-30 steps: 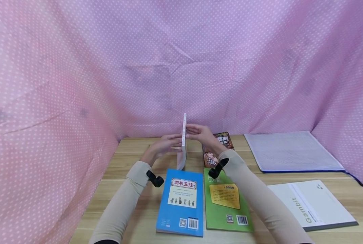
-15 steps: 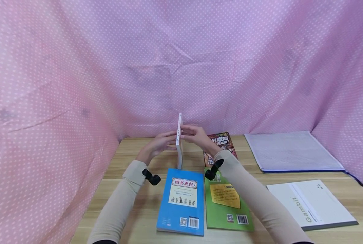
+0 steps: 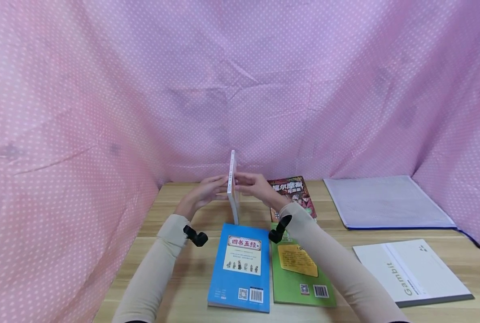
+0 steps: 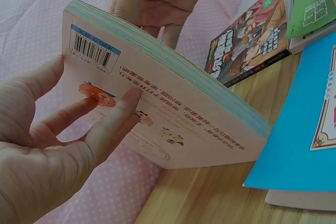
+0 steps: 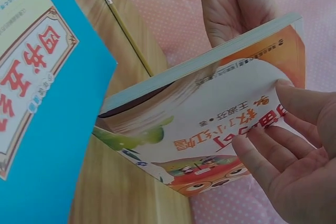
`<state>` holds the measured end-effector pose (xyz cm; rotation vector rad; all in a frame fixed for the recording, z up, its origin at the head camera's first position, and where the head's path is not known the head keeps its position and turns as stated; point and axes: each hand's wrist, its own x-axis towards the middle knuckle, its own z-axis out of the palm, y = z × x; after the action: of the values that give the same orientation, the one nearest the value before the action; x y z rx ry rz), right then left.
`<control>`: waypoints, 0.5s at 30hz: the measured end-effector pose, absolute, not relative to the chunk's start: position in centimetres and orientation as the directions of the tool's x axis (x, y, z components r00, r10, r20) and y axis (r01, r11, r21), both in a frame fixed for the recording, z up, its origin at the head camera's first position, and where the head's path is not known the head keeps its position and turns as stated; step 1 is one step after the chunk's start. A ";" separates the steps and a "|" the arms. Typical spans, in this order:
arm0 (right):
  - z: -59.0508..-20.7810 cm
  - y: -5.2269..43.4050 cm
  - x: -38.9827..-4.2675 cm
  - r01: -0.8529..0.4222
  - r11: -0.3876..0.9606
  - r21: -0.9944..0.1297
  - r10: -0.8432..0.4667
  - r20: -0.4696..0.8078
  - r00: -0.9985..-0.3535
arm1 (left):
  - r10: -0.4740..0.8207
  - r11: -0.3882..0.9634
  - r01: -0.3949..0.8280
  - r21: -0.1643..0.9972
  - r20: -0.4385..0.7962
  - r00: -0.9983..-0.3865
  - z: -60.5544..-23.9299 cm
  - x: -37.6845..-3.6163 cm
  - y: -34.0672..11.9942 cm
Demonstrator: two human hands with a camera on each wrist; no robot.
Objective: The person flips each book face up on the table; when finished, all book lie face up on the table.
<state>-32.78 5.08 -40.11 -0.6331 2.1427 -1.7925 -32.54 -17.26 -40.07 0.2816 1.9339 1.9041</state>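
Since the earlier frame, both hands shift the upright book [image 3: 232,186] slightly leftward above the bench [image 3: 175,211]. Left hand [image 4: 50,145] presses flat fingers on its back cover. Right hand [image 5: 294,156] presses straight fingers on its front.

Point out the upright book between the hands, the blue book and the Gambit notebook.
upright book [image 3: 233,188], head view, on its narrow edge facing the camera.
blue book [image 3: 242,269], head view, on the middle of its cover.
Gambit notebook [image 3: 415,271], head view, on its white cover beside the lettering.
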 end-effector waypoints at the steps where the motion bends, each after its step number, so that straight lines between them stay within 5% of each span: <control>1: -40.2 5.0 -32.7 -0.156 0.142 -0.978 -0.501 0.065 -0.863 | 0.423 0.051 -0.134 0.990 -0.143 -0.895 -40.1 -32.5 -17.4; 15: -41.6 4.0 -32.4 -0.169 0.186 -0.968 -0.551 0.040 -0.834 | 0.396 0.008 -0.169 0.986 -0.159 -0.904 -39.9 -32.2 -19.0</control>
<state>-32.36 4.05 -41.58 -0.6822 2.1496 -1.6890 -32.24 -19.03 -39.91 0.2326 1.9002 1.9524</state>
